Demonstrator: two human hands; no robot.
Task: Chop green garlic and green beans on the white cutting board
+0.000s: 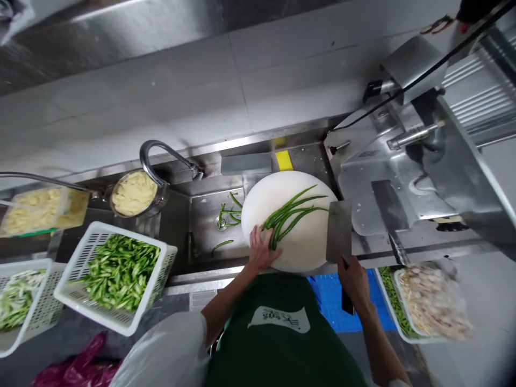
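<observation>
Several long green chili peppers (291, 211) lie in a loose bundle on a round white cutting board (306, 250). My left hand (261, 248) is curled at the near ends of the bundle, with its fingers and thumb around those ends. My right hand (352, 278) grips a cleaver (339, 232) by its dark handle. The cleaver's broad blade overlaps the board's right edge, close to the thin pepper tips. More green chilies (222, 245) lie in the metal sink to the left of the board.
A faucet (167, 148) arches behind the sink. To the left stand a white basket (115, 320) of cut green peppers and a pot (134, 193) of pale slices. A second cleaver (387, 201) lies near the metal slicing machine (447, 166). A yellow sponge (284, 160) sits behind the board.
</observation>
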